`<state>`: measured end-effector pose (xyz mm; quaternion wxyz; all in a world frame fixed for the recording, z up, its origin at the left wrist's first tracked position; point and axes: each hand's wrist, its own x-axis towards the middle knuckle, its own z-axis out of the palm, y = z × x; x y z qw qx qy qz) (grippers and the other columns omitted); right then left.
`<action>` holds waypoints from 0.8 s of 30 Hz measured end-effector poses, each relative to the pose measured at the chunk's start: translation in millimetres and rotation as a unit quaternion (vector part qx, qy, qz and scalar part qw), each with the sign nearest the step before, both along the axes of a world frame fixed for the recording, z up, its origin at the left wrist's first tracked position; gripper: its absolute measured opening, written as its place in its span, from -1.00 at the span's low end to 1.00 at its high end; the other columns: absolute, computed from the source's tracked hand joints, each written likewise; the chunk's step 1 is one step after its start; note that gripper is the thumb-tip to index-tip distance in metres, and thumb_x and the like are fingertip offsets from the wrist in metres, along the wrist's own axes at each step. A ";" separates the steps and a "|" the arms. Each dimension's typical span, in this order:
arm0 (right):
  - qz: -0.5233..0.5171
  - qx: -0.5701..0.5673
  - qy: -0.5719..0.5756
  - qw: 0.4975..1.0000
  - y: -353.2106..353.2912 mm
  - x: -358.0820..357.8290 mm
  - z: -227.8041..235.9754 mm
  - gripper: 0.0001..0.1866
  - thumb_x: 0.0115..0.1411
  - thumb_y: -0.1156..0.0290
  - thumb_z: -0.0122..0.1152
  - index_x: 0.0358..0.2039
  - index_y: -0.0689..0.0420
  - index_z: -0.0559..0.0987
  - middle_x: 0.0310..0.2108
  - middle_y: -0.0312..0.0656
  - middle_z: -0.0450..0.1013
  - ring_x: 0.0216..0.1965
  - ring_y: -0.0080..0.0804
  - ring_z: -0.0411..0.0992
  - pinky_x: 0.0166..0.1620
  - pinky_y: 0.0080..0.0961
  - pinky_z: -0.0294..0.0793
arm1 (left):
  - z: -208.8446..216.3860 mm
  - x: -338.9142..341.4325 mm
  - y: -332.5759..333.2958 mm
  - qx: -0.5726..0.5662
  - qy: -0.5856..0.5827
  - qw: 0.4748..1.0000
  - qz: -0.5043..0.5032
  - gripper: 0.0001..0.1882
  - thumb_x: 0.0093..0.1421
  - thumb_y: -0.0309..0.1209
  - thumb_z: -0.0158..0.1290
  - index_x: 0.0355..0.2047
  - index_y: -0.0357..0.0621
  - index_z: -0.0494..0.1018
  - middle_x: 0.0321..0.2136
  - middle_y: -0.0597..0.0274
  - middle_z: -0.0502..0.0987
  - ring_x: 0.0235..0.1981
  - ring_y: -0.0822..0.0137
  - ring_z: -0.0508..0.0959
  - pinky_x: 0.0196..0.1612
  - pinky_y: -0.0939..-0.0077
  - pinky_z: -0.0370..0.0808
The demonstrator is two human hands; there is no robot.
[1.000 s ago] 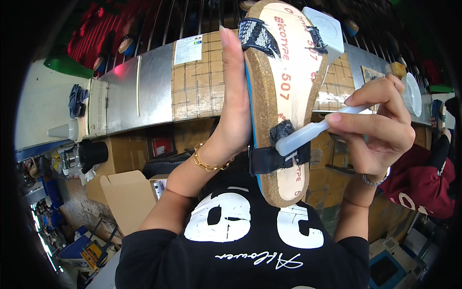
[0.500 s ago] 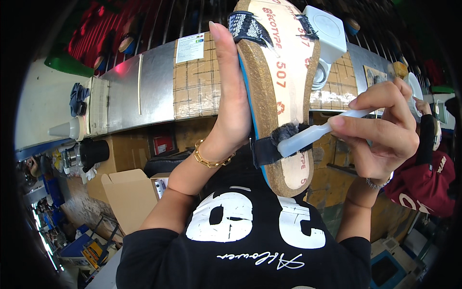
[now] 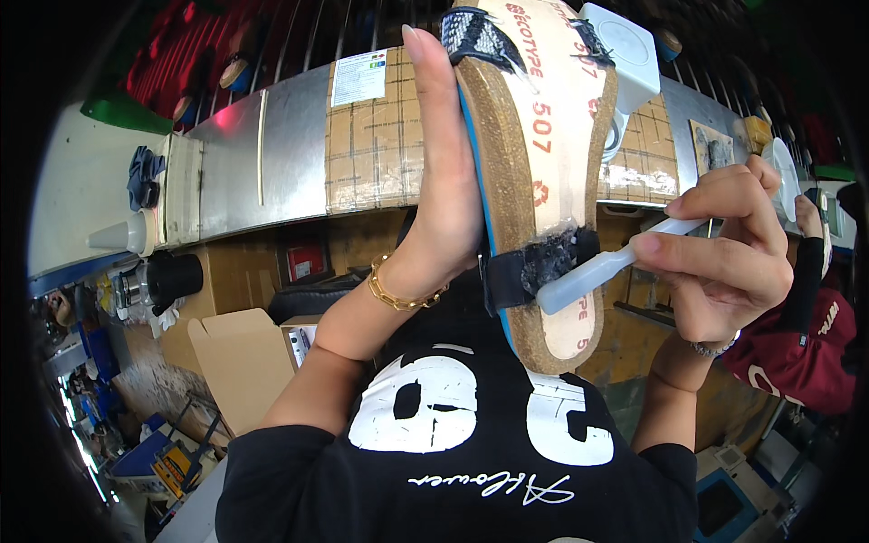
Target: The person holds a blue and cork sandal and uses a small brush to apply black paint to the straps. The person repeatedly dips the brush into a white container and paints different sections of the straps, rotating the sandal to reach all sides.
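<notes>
My left hand (image 3: 448, 181) held up the cork sole (image 3: 552, 172) in front of my shirt (image 3: 489, 466), thumb straight along its left edge, other fingers hidden behind, so their bend I couldn't tell. The sole's long axis stood nearly upright, near end pointing toward my shirt, far end tipped slightly left. By the black strap (image 3: 516, 276) was the blade of a translucent tool (image 3: 584, 279), slanting up rightward to my right hand (image 3: 733, 258), fingertips pinched on its handle.
</notes>
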<state>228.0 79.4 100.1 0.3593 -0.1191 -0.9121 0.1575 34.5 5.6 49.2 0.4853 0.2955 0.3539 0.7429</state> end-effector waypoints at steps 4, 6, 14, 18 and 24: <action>0.004 0.005 0.002 1.000 -0.8 0.0 -0.7 -0.71 -0.41 0.38 0.44 -0.52 0.00 0.75 -0.45 -0.25 0.48 -0.45 -0.42 0.37 -0.11 -0.34 0.14 | -5.0 -2.7 0.5 0.008 -0.001 1.000 -0.004 0.00 0.30 0.44 -0.63 0.20 -0.19 0.32 0.00 0.09 0.55 -0.02 0.40 0.60 0.07 0.50 0.56; 0.008 0.000 0.002 1.000 -0.6 0.0 -0.7 -0.72 -0.42 0.38 0.44 -0.53 -0.02 0.75 -0.45 -0.26 0.48 -0.46 -0.43 0.36 -0.12 -0.35 0.13 | -4.2 -3.5 -0.8 0.000 0.030 1.000 -0.010 0.00 0.29 0.45 -0.62 0.23 -0.19 0.28 0.03 0.07 0.53 0.00 0.37 0.60 0.07 0.48 0.56; 0.030 -0.060 -0.010 0.998 -2.3 2.5 -3.5 -0.80 -0.38 0.31 0.42 -0.58 -0.11 0.76 -0.51 -0.30 0.46 -0.48 -0.47 0.33 -0.13 -0.37 0.08 | -8.2 -11.5 -6.4 0.002 0.015 0.999 -0.045 0.04 0.26 0.49 -0.53 0.36 -0.18 0.12 0.20 -0.04 0.41 0.13 0.26 0.55 0.13 0.34 0.57; 0.105 -0.124 -0.009 0.987 18.8 1.3 -2.0 -0.84 -0.21 0.28 0.45 -0.53 -0.03 0.76 -0.53 -0.30 0.45 -0.47 -0.50 0.33 -0.18 -0.42 0.11 | -2.8 -3.8 0.9 -0.016 0.008 0.999 -0.029 0.03 0.27 0.48 -0.60 0.21 -0.22 0.31 0.01 0.05 0.54 -0.04 0.37 0.61 0.02 0.47 0.59; -0.072 -0.074 0.106 0.989 26.4 -34.9 -15.9 -0.84 -0.04 0.50 0.43 -0.37 0.16 0.75 -0.50 -0.29 0.45 -0.34 -0.46 0.38 -0.17 -0.47 0.23 | -2.7 -3.9 2.0 -0.023 -0.039 0.999 -0.020 0.05 0.27 0.48 -0.60 0.22 -0.26 0.29 0.00 -0.03 0.54 -0.03 0.29 0.63 -0.01 0.36 0.64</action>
